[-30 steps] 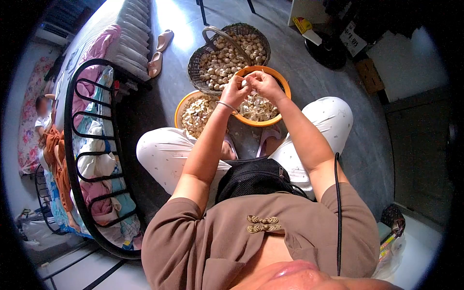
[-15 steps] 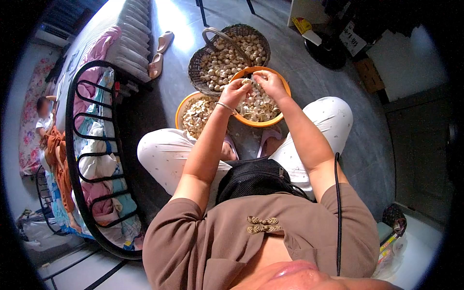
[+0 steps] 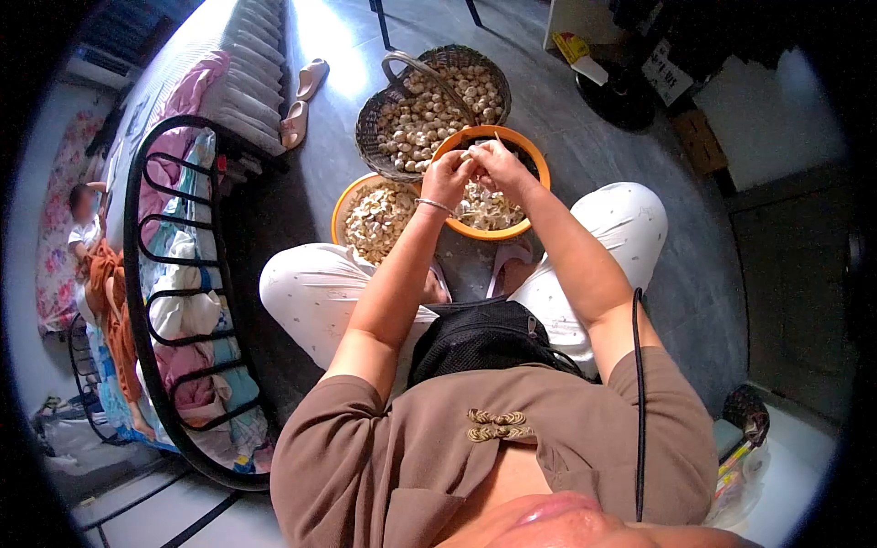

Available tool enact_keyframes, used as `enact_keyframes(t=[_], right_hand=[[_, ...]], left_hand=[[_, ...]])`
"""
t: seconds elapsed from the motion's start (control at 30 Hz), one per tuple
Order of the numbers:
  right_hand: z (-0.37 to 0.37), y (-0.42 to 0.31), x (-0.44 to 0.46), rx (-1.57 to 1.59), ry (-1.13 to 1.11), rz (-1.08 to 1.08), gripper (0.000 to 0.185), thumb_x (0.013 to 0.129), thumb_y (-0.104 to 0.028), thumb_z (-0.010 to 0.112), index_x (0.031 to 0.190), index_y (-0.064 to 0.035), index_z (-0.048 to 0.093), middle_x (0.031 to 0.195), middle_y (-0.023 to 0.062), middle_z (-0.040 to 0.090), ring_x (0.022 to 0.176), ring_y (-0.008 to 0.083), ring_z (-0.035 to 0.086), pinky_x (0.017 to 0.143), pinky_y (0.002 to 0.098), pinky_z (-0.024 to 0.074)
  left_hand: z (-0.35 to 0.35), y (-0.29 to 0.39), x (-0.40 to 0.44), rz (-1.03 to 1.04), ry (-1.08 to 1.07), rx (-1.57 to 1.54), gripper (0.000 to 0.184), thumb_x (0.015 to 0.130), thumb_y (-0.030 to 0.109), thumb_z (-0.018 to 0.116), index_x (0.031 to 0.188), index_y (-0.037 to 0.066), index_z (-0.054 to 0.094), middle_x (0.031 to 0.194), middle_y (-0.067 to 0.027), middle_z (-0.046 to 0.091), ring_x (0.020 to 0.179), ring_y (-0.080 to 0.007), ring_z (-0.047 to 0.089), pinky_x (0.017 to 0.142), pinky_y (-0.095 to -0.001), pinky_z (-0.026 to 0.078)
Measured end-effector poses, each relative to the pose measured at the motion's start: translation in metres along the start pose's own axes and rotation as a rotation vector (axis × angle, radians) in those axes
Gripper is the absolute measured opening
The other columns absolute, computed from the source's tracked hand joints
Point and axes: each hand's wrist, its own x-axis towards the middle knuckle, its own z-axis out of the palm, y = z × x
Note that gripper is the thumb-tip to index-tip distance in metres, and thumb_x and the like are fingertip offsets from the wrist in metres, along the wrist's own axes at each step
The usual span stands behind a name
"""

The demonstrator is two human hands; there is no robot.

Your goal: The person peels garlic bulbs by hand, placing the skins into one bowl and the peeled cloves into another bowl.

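Over the orange basin (image 3: 544,173), my left hand (image 3: 445,180) is closed on a small pale piece (image 3: 467,155), its kind unclear. My right hand (image 3: 502,170) is pinched against the left one. A thin tip sticks up from its fingers, but what it belongs to is hidden. Pale flat scraps (image 3: 489,212) lie in the basin below. Beyond, a wicker basket (image 3: 367,137) with a tall handle holds many small round whitish-brown pieces (image 3: 425,114), perhaps mushrooms or garlic. Left of the basin, a yellow-rimmed bowl (image 3: 338,212) is heaped with cut pale pieces (image 3: 376,221).
My knees in white trousers (image 3: 617,228) flank the containers. A black metal bed frame (image 3: 137,274) with bedding stands at left, where another person (image 3: 87,224) is seen. Beige shoes (image 3: 294,125) lie on the grey floor. A cardboard box (image 3: 699,142) stands at right.
My right hand has come down and left, and the two hands now meet at the pale piece. The containers have stayed in place.
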Motion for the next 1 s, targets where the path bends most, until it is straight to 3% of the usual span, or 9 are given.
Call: enact_keyframes(t=[0.2, 0.43, 0.63, 0.7, 0.93, 1.0], right_hand=[[-0.003, -0.001, -0.003, 0.107, -0.065, 0.113, 0.021, 0.09, -0.028, 0.043, 0.094, -0.008, 0.044, 0.066, 0.0007, 0.046, 0.045, 0.0058, 0.038, 0.038, 0.0203, 0.0281], [0.0, -0.005, -0.008, 0.083, -0.011, 0.128, 0.019, 0.09, -0.026, 0.041, 0.095, -0.0082, 0.046, 0.071, 0.0022, 0.049, 0.047, 0.0059, 0.039, 0.04, 0.0197, 0.0298], [0.0, -0.013, -0.011, 0.177, -0.06, 0.092, 0.021, 0.088, -0.018, 0.044, 0.104, -0.0051, 0.047, 0.074, 0.0016, 0.051, 0.05, 0.0039, 0.042, 0.042, 0.017, 0.0339], [0.0, -0.017, -0.013, 0.218, -0.009, 0.101, 0.02, 0.087, -0.013, 0.045, 0.105, -0.0043, 0.047, 0.075, 0.0011, 0.052, 0.051, 0.0028, 0.043, 0.043, 0.0156, 0.0349], [-0.007, -0.013, -0.009, 0.383, -0.124, 0.094, 0.018, 0.086, -0.013, 0.047, 0.102, -0.0052, 0.051, 0.075, 0.0014, 0.054, 0.05, 0.0023, 0.042, 0.041, 0.0146, 0.0337], [-0.009, -0.012, -0.007, 0.568, -0.152, 0.153, 0.017, 0.087, -0.02, 0.051, 0.099, -0.0073, 0.052, 0.074, 0.0002, 0.054, 0.048, 0.0023, 0.041, 0.038, 0.0145, 0.0318]], left_hand=[[0.001, 0.01, -0.006, 0.061, 0.045, 0.172, 0.024, 0.082, 0.016, 0.062, 0.097, -0.003, 0.06, 0.078, -0.0093, 0.066, 0.069, -0.0124, 0.063, 0.062, -0.026, 0.049], [0.002, 0.016, -0.009, 0.094, 0.06, 0.247, 0.022, 0.083, 0.015, 0.06, 0.096, -0.003, 0.061, 0.077, -0.0085, 0.066, 0.068, -0.0115, 0.062, 0.061, -0.0254, 0.049], [-0.003, -0.002, 0.004, -0.071, 0.022, -0.233, 0.022, 0.087, 0.017, 0.056, 0.096, -0.003, 0.061, 0.078, -0.0049, 0.064, 0.067, -0.0106, 0.06, 0.06, -0.0246, 0.049], [-0.004, -0.003, 0.006, -0.188, -0.029, -0.593, 0.024, 0.089, 0.019, 0.055, 0.098, -0.002, 0.06, 0.08, -0.004, 0.062, 0.068, -0.0097, 0.059, 0.06, -0.024, 0.049], [-0.015, 0.008, 0.006, -0.209, -0.085, -0.579, 0.027, 0.089, 0.024, 0.053, 0.1, 0.0, 0.059, 0.075, -0.0036, 0.06, 0.061, -0.0109, 0.056, 0.054, -0.0238, 0.046], [-0.015, 0.009, 0.006, -0.224, -0.072, -0.547, 0.026, 0.089, 0.024, 0.054, 0.1, 0.001, 0.059, 0.075, -0.0035, 0.06, 0.06, -0.0111, 0.055, 0.053, -0.0237, 0.045]])
